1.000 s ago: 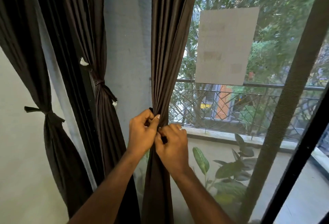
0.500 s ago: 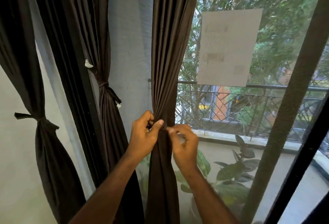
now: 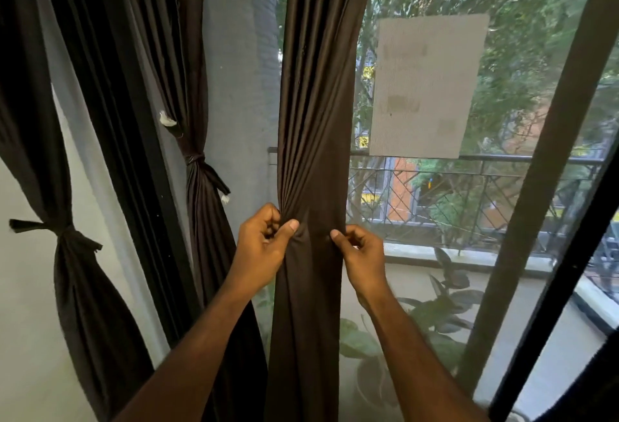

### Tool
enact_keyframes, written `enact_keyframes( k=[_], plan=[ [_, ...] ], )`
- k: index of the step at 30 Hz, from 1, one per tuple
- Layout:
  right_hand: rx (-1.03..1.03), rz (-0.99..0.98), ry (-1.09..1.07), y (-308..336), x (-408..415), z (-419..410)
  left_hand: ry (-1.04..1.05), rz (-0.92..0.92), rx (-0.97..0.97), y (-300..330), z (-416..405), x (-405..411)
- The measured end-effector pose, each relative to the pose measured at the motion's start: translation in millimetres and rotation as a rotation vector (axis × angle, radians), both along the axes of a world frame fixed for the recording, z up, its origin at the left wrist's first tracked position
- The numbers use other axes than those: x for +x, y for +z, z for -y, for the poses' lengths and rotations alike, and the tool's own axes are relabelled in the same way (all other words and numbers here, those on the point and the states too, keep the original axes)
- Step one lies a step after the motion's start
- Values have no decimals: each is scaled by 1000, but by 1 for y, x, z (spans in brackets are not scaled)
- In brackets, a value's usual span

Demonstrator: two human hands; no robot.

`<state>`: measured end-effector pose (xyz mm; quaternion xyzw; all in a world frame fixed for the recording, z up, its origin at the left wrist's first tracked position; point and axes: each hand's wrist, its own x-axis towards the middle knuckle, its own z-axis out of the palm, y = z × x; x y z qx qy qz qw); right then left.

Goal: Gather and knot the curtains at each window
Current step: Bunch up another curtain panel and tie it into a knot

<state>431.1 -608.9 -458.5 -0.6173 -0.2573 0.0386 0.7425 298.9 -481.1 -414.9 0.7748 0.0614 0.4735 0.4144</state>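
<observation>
A dark brown curtain (image 3: 315,113) hangs straight down in the middle of the view, gathered into folds at hand height. My left hand (image 3: 264,244) pinches its left edge, thumb pressed on the cloth. My right hand (image 3: 361,254) sits at its right edge, thumb and fingertips curled against the fabric; whether it grips is unclear. No tie band shows around this curtain. Two other dark curtains are tied: one (image 3: 197,160) just left of the wall strip, another (image 3: 67,234) at far left.
A glass pane (image 3: 522,93) with paper sheets (image 3: 425,86) stuck on it is to the right, crossed by a dark slanted frame bar (image 3: 549,153). Beyond it are a balcony railing (image 3: 469,194) and a potted plant (image 3: 442,314). A grey wall strip (image 3: 241,70) separates the windows.
My hands have moved apart: the right hand slid from the middle of the gather to the curtain's right edge, and the cloth between them has spread wider. The view has shifted closer.
</observation>
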Motion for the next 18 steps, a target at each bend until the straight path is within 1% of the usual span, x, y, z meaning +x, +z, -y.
enact_keyframes(
  k=[3,4,6,7,8,12,18],
  plan=[
    [75,70,-344,-1,-24,-1,155,39,106,3,-7,2],
    [87,157,-403,0,-38,-4,213,41,145,3,-8,5],
    [17,469,-407,0,-67,-17,259,29,193,3,-8,9],
    [-33,590,-381,-3,-77,-25,242,29,199,1,-7,12],
    [-75,646,-363,-4,-84,-31,202,37,180,-2,-6,14],
    [-125,630,-361,-8,-87,-41,-11,38,10,-7,-10,9],
    [-149,619,-376,-3,-94,-39,-215,-7,15,-2,-13,1]
  ],
)
